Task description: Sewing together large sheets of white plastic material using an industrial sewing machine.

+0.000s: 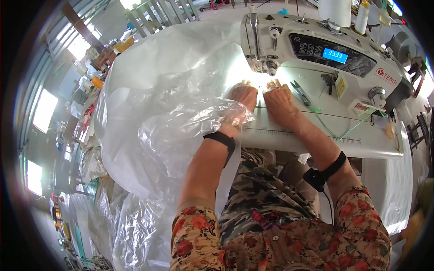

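Observation:
My left hand (243, 95) is beside the needle area of a white sewing machine (312, 45), its fingers bent down on a clear plastic sheet (172, 86). A crumpled fold of the sheet drapes over my left wrist. Close to it on the right, my right hand (279, 103) lies palm down with its fingers a little apart, just below the presser foot (270, 71). Strong lamp light washes out the fingertips and whatever lies beneath them. The sheet spreads over the left of the table and hangs down past its edge.
Right of my right hand lie thread snips (300, 93) with green thread (323, 122). A ruler strip (303, 134) runs along the table's front edge. Thread cones (335, 12) stand behind the machine. Piles of material (92, 158) lie at the far left.

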A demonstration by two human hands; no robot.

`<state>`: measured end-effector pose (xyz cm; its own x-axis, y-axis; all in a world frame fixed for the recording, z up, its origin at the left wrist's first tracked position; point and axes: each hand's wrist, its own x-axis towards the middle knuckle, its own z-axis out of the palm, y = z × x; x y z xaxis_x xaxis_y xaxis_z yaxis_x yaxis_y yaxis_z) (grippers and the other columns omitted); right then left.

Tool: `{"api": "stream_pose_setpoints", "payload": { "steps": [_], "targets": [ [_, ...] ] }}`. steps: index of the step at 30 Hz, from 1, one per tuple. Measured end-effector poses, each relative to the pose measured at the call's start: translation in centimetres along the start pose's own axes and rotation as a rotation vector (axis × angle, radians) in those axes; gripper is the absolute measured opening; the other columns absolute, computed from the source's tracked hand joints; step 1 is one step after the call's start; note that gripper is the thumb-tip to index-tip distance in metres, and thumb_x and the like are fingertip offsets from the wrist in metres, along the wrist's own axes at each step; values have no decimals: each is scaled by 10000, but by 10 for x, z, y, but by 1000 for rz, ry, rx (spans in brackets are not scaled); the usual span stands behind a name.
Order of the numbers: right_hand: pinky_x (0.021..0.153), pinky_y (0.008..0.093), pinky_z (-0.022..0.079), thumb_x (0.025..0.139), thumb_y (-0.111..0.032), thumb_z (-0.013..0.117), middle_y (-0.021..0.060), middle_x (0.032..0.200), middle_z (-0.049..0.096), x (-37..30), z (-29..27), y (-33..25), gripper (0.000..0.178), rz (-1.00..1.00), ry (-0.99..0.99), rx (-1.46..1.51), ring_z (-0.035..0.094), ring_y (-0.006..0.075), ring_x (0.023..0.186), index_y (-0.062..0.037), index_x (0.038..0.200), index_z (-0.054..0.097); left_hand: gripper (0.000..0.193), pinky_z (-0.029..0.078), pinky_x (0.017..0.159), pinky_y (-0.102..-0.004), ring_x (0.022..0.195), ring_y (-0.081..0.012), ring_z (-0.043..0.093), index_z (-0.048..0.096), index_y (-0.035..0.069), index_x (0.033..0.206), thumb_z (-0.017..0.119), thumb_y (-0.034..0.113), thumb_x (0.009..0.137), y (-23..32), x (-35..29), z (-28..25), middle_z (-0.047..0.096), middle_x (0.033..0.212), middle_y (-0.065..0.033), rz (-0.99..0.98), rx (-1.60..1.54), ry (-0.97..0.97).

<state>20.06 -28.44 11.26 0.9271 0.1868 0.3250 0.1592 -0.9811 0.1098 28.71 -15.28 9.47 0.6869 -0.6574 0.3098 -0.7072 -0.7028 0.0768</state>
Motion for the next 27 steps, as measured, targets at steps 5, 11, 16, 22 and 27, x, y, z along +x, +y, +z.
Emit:
{"api": "stream_pose_setpoints", "payload": {
  "steps": [5,11,16,22,27],
  "targets": [
    [979,475,405,826,-80,544,178,1185,614,7,7,-8,197,70,-44,22,517,329,1208,-45,931,707,195,483,899,-458,1013,-385,613,660,-31,867,489,-20,773,0,-12,-10,649,965,-258,42,-8,-46],
    [1014,471,376,768,-232,653,201,1173,588,-14,74,34,308,-30,448,54,489,363,1191,-57,1021,667,330,463,980,-387,1161,-323,587,553,-42,1234,482,33,921,67,-66,-174,594,1279,-194,458,-651,-44],
    [994,454,406,815,-109,593,198,1139,585,-5,13,8,202,108,3,92,513,334,1152,0,969,664,504,327,1118,-373,1326,-284,451,482,32,1386,583,279,959,-96,-63,-240,485,1427,-177,31,-165,490],
    [974,444,405,823,-114,591,185,1095,584,-6,5,-2,195,76,43,145,510,330,1125,-2,968,658,1165,244,1158,-437,1431,-393,245,159,-13,1509,659,696,731,-332,-145,-238,200,1559,-255,-866,103,468],
    [877,423,421,821,-80,582,152,978,575,-14,18,11,187,58,210,102,534,312,1000,-30,993,636,1375,233,1172,-420,1443,-387,218,35,-58,1509,697,759,624,-336,-155,-147,216,1538,-294,-1049,-323,134]
  ]
}}
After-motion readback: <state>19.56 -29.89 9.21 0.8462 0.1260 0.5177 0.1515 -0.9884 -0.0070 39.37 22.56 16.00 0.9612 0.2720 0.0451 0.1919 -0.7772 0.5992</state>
